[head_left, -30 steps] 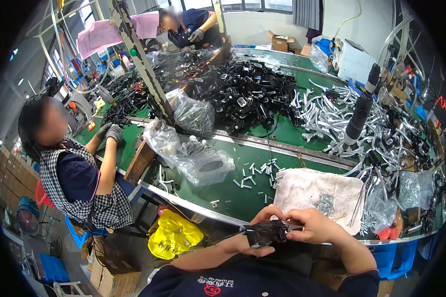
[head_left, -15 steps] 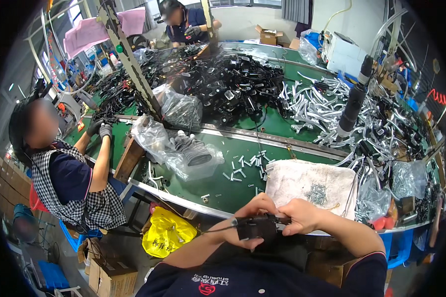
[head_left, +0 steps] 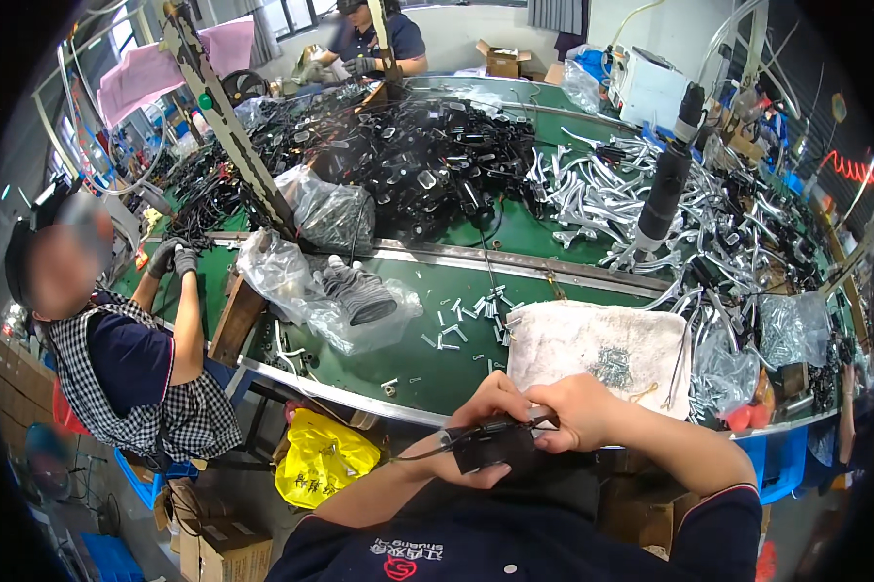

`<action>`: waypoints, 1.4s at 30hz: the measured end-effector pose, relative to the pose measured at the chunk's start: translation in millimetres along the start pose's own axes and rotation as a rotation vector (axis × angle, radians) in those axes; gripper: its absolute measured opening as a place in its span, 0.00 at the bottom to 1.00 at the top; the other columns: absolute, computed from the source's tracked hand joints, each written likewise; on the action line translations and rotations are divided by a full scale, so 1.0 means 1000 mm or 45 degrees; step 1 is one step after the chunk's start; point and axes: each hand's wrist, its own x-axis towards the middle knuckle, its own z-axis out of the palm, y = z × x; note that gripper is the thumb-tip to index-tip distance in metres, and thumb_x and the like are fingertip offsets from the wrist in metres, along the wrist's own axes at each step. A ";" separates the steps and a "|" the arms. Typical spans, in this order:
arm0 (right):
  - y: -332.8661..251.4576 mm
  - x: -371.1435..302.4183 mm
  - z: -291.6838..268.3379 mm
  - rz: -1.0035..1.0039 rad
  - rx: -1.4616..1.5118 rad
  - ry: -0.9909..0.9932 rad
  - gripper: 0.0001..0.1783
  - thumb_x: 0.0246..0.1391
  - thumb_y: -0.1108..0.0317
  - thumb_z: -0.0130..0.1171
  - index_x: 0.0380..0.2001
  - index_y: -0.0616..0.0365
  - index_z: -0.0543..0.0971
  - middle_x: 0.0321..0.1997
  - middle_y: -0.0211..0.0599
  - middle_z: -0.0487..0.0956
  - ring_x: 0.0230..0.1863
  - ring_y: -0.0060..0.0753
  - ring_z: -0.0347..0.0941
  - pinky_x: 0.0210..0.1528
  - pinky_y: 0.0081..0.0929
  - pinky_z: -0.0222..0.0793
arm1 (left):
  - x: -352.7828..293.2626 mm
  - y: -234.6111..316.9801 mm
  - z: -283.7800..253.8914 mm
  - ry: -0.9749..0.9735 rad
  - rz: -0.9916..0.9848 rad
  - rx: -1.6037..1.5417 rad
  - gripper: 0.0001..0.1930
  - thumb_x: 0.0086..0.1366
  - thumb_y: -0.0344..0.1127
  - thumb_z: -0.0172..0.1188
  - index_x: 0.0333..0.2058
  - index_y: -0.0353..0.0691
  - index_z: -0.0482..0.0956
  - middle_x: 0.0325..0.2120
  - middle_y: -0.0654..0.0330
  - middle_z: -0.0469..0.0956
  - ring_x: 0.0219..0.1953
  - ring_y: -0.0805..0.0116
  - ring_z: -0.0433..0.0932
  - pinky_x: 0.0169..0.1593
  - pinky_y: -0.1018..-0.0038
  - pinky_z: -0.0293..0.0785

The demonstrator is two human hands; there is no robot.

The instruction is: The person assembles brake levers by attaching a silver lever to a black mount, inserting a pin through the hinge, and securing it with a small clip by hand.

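Close to my body, below the table's front edge, I hold a black boxy part with a thin cable (head_left: 495, 448). My left hand (head_left: 496, 395) is closed around it, fingers on the far side and thumb underneath. My right hand (head_left: 575, 407) pinches its right end, where a small metallic bit shows between thumb and fingers. What exactly the right fingertips press on is partly hidden. Just beyond my hands lies a pale cloth (head_left: 563, 339) with a small pile of tiny metal pieces (head_left: 612, 367). Several silver pins (head_left: 449, 335) are scattered on the green tabletop (head_left: 388, 361).
A black power screwdriver (head_left: 665, 189) hangs at the right above piled silver levers (head_left: 592, 199). Black cabled parts (head_left: 408, 165) heap up at the back. Plastic bags and grey gloves (head_left: 355, 291) lie mid-left. One co-worker (head_left: 131, 339) sits left, another (head_left: 374, 44) far behind.
The whole view has shifted slightly. My hands keep hold of the black part, which is tilted a little differently. The far co-worker's hands have moved lower, toward the left.
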 end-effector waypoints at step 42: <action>-0.012 0.007 -0.001 0.001 -0.138 -0.118 0.27 0.30 0.39 0.55 0.19 0.54 0.72 0.21 0.41 0.74 0.26 0.46 0.71 0.28 0.37 0.66 | -0.004 0.012 0.002 -0.056 0.133 -0.052 0.25 0.41 0.29 0.60 0.42 0.43 0.64 0.38 0.51 0.58 0.41 0.63 0.62 0.44 0.71 0.61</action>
